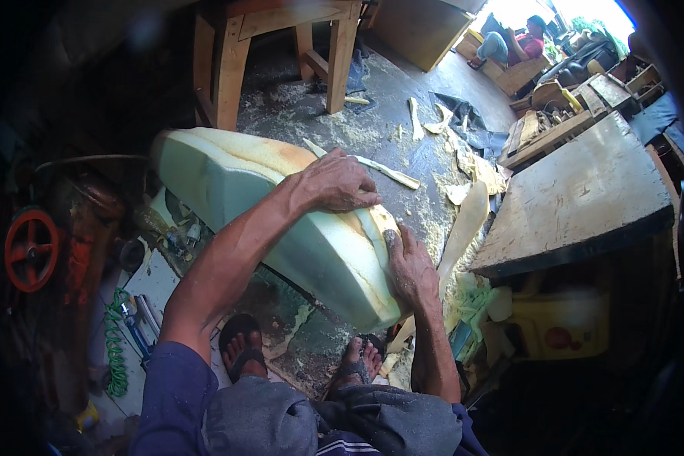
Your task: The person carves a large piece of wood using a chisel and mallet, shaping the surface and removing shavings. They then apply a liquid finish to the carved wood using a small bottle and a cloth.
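I see 1 wedge-shaped foam block, pale green, yellowed along its ridge, before the person. Left hand curled over block's top; right hand grasping its right end. Beyond block: crumb-strewn floor, wooden-legged stand. Right of block: curling offcuts.

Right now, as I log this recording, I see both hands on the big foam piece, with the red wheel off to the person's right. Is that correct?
Not quite: the head view shows the red wheel off to the person's left. The rest stands: the left hand and the right hand are both on the big foam piece.
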A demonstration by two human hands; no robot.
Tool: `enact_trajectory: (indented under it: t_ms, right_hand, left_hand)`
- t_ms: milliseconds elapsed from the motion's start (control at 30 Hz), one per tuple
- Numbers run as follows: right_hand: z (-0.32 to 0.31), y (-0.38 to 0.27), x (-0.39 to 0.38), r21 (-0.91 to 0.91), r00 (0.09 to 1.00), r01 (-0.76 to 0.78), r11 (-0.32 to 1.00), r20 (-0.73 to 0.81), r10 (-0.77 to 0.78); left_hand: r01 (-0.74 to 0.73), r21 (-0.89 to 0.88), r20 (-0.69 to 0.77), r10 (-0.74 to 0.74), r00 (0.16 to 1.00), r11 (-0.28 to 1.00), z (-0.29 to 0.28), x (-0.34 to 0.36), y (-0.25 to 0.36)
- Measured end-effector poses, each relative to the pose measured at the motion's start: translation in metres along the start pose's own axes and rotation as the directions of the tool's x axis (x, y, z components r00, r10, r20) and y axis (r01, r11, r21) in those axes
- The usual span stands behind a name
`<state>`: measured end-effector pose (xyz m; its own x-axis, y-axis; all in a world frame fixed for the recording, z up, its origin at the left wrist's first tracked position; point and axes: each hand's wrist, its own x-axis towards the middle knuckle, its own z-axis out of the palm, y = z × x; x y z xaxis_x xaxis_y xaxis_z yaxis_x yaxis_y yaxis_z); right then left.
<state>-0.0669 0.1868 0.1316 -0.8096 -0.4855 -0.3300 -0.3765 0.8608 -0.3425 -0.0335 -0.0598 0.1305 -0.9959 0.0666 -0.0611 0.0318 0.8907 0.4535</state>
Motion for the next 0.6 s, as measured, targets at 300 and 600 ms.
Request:
enact_trajectory:
  t_ms: [300,600]
  right_hand:
    - [0.02,0.047,0.013,0.561,0.981,0.06,0.825,-0.186,0.055]
    - [0.027,0.061,0.009,0.724,0.967,0.218,0.654,-0.252,-0.043]
  left_hand:
    - [-0.144,0.013,-0.618,0.121,0.777,0.99,0.019,-0.009,-0.005]
    - [-0.127,0.09,-0.887,0.138,0.44,0.988,0.012,-0.011,-0.01]
